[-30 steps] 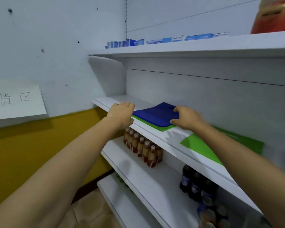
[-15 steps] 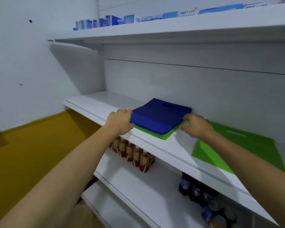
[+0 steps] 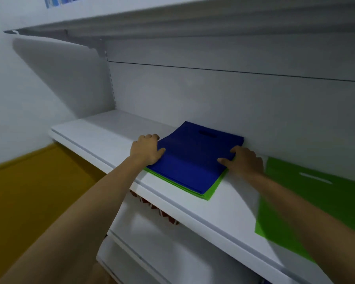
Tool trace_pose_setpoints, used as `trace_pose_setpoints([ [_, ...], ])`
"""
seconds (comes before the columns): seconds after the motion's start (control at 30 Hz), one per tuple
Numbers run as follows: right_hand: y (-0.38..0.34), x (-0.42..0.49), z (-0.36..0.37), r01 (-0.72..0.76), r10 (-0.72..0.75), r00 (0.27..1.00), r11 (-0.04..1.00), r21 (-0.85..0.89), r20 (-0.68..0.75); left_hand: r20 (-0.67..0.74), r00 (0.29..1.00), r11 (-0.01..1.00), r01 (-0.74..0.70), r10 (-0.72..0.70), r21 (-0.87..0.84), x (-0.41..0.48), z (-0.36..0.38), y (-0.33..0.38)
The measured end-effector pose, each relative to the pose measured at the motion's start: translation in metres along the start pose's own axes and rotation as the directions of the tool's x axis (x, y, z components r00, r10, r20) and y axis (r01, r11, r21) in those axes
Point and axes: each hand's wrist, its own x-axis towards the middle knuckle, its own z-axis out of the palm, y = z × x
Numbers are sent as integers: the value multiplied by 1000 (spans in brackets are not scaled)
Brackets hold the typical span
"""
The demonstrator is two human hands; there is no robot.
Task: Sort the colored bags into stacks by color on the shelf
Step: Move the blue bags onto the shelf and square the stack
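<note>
Where the two bare forearms reach up from the lower corners, a white lower shelf [image 3: 172, 253] lies nearest between them. A row of red-brown bottle tops [image 3: 158, 210] shows just under the front lip of the middle shelf [image 3: 103, 136]. On that shelf, at the right, a single green bag [image 3: 316, 201] lies flat with its handle slot towards the back, partly crossed by the right forearm. Left of it, and apart from it, sits the mixed pile of blue bags [image 3: 189, 160] stacked on green bags [image 3: 212, 190], whose edges stick out at the front and the right corner. The left grip [image 3: 147, 149] grasps the pile's left edge, thumb laid on the top blue bag, fingers curled down beside it. The right grip [image 3: 244, 160] grasps the right edge likewise, thumb on the blue, fingers bent along the side. How many layers either one holds cannot be told. The pile's far edge lies close to the grey back panel [image 3: 213, 103]. Above is the upper shelf [image 3: 172, 21], with blurred blue boxes [image 3: 55, 1] at its left end
</note>
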Motion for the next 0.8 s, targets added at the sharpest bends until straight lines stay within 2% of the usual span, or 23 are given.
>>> trace_pose_setpoints([
  [0.13, -2, 3, 9, -60, 60, 998, 998, -5, 6, 58, 996, 984, 75, -66, -161, 20, 14, -9],
  [0.23, -5, 4, 13, -110, 110, 994, 994, 10, 0, 112, 991, 970, 96, -72, -225, 31, 23, -16],
  [0.4, -18, 4, 16, -173, 173, 985, 985, -11, -5, 124, 988, 945, 128, -94, -302, 49, 25, -29],
  [0.63, -38, 2, 19, -263, 260, 965, 956, -128, -40, 180, 984, 892, 89, -8, -443, 73, 20, -47],
  [0.8, -48, 3, 19, -327, 319, 945, 929, -172, -69, 46, 998, 815, -16, 51, -580, 78, 25, -56],
])
